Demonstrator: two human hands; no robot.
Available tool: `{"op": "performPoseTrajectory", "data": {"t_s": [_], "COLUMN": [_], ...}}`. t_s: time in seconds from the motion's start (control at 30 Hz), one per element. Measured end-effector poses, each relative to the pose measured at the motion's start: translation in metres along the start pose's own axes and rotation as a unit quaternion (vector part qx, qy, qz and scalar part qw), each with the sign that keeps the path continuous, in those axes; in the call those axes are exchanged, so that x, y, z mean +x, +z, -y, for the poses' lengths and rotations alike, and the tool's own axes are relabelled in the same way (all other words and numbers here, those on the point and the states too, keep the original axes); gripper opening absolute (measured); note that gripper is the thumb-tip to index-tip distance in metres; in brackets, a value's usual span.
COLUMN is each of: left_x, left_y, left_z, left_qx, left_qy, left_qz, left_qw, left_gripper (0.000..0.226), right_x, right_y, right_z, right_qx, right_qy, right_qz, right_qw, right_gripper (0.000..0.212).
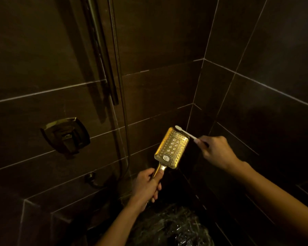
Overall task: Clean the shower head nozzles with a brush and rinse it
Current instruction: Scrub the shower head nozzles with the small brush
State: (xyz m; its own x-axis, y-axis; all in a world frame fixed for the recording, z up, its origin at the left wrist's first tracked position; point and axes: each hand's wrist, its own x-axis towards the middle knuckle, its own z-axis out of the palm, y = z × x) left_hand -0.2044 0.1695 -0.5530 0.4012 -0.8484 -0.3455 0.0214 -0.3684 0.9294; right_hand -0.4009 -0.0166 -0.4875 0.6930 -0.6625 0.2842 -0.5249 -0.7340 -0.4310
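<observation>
A: What sits farthest left on the dark brown tiled wall (43,50)?

B: A square, brass-coloured metal mixer valve with a lever (66,136), and lower down a small round hose outlet (91,177). Right of them, a dark vertical slide rail (103,59) runs down the wall with a thin shower hose (121,107) hanging beside it.

A: And the left hand?

B: The left hand (146,185) is wrapped around the handle of the rectangular gold handheld shower head (172,148), fingers curled tight, thumb lying along the stem. The head is tilted, its top leaning right, with the nozzle face turned up toward the camera. Rows of small holes ring a central panel of larger nozzles, and a pale button sits near the handle end.

A: Where is the brush?

B: The slim white toothbrush-style brush (185,133) has its bristle end touching the top edge of the shower head, at the far corner. Its handle slants down to the right.

A: The right hand?

B: The right hand (216,151) pinches the brush handle between thumb and fingertips, knuckles up. Below both forearms, the dark marbled floor (176,228) glistens; the corner is dim.
</observation>
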Motion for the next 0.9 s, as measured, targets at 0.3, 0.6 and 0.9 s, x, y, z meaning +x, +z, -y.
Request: {"op": "performPoseTrajectory", "data": {"t_s": [0.3,0.6,0.9], "left_x": [-0.001,0.004,0.001], "left_y": [0.002,0.003,0.003], "left_z": [-0.003,-0.002,-0.004], "left_qx": [-0.009,-0.026,-0.006], "left_qy": [0.003,-0.005,0.003], "left_qz": [0.001,0.003,0.005], "left_qw": [1.000,1.000,1.000], "left_gripper": [0.027,0.030,0.031], "right_x": [-0.004,-0.007,-0.014], "right_y": [-0.008,-0.013,-0.009], "right_z": [-0.001,0.001,-0.002], "right_qx": [0.020,0.019,0.009], "right_qy": [0.007,0.003,-0.021], "right_qz": [0.034,0.085,0.093], "right_qw": [0.999,0.996,0.995], "right_gripper": [0.017,0.020,0.019]}}
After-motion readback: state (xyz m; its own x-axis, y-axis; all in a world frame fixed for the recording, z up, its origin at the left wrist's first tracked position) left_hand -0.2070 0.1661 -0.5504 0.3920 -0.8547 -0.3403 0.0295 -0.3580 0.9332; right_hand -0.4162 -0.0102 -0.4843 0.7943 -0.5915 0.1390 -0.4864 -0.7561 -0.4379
